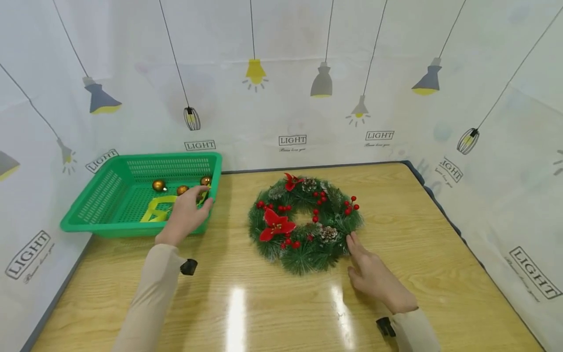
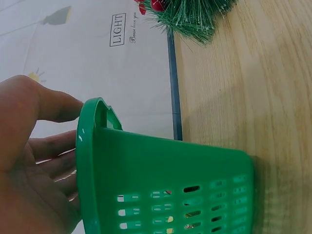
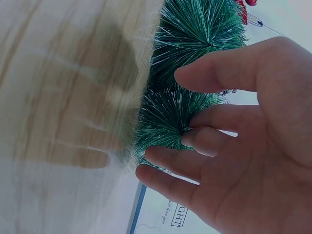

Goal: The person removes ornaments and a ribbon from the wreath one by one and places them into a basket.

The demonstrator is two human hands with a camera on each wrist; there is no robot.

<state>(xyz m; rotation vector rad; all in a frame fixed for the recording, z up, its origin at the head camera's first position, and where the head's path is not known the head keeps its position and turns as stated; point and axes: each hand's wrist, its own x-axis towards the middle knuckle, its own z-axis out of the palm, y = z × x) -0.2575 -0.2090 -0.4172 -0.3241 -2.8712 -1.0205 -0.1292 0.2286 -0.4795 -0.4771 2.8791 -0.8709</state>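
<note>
Both my hands are relaxed: left hand reaches over the basket rim, right hand touches the flat-lying wreath beside it.

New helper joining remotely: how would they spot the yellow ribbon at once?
Find the green basket at the table's far left corner. On its floor, just left of the left hand, lies the yellow ribbon. It is flat and looped, unlike the round gold baubles behind it.

Left grip fingertips hidden behind basket rim, wreath cut off in wrist views, table blurred.
</note>
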